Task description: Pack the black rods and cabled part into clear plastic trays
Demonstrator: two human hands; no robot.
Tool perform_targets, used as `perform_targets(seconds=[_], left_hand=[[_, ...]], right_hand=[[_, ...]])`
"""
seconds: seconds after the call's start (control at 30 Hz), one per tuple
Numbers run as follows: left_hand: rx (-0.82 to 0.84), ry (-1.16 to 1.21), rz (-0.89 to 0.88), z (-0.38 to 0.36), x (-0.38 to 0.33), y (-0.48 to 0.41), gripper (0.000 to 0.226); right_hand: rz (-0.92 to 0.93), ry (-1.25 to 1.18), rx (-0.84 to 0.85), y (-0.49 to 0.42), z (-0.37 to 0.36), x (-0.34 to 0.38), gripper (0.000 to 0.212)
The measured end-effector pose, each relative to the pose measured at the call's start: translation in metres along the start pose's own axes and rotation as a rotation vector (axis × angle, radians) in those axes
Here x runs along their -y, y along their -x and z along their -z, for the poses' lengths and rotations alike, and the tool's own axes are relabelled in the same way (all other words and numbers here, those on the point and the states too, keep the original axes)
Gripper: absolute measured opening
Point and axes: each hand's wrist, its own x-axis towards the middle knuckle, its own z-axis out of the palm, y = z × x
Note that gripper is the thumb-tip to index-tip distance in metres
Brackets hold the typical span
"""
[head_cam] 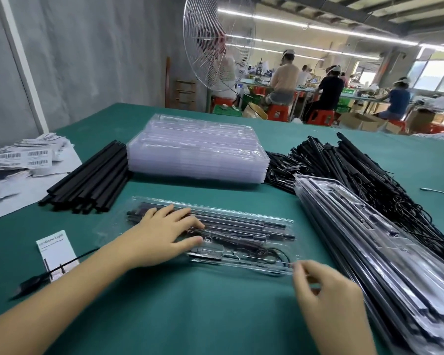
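Centrally, a long clear plastic tray point(241, 213) with moulded channels is lying on the green cloth-covered bench point(190, 316). Thin straight black rods point(241, 228) are sitting side by side in its far channels. A black cabled part point(254, 249), a slim bar with a thin wire looping from it, is lying in the near compartment. The left hand point(162, 237) is resting flat on the tray's left half, its fingers point(187, 221) straight and slightly spread, pressing down over the rods. The right hand point(328, 298) is at the tray's near right corner, its fingers point(301, 269) curled and pinching the thin glossy rim there, though the grip is slightly blurred.

Beyond the tray, a neat stack of empty clear plastic trays point(198, 155) is standing, milky where the layers overlap. Beyond the tray to the left, a bundle of matt black loose rods point(92, 175) is lying on a diagonal. Right of the tray, a slanting stack of filled clear trays point(369, 239) is lying, each showing dark rods through shiny plastic. Beyond that, a tangled heap of black wired bars point(356, 170) is sprawling. Left of the tray, a white printed card point(55, 249) is lying flat with a black cable point(49, 272) crossing it. Farther left and beyond, white barcode labels point(18, 157) are lying in a loose pile.
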Motion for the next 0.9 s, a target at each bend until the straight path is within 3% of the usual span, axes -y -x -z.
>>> perform_targets(seconds=[0.1,0.23,0.3,0.5,0.67,0.73,0.8,0.9], left_hand=[[0.002,-0.052,0.026,-0.012,0.002,0.004,0.072],[0.001,-0.118,0.025,-0.017,-0.003,0.006,0.063],[0.011,-0.14,0.028,-0.017,-0.005,0.006,0.067],[0.036,-0.117,0.02,-0.016,-0.001,0.006,0.066],[0.03,-0.166,0.005,-0.015,0.004,0.002,0.091],[-0.012,-0.188,0.022,-0.017,0.007,0.001,0.085],[-0.075,-0.237,0.04,-0.018,0.014,0.002,0.082],[-0.09,-0.286,0.064,-0.017,0.026,0.006,0.083]], right_hand=[[-0.003,0.029,0.024,-0.013,0.001,-0.006,0.01],[-0.145,0.519,0.364,-0.032,-0.017,-0.013,0.042],[-0.186,0.567,0.407,-0.038,-0.025,-0.013,0.048],[-0.454,-0.044,0.398,-0.062,-0.03,-0.029,0.049],[-0.655,-0.737,0.329,-0.071,-0.024,-0.036,0.017],[-0.709,-0.964,0.333,-0.072,-0.02,-0.036,0.007],[-0.721,-1.052,0.383,-0.071,-0.018,-0.033,0.012],[-0.692,-0.948,0.497,-0.068,-0.02,-0.024,0.011]])
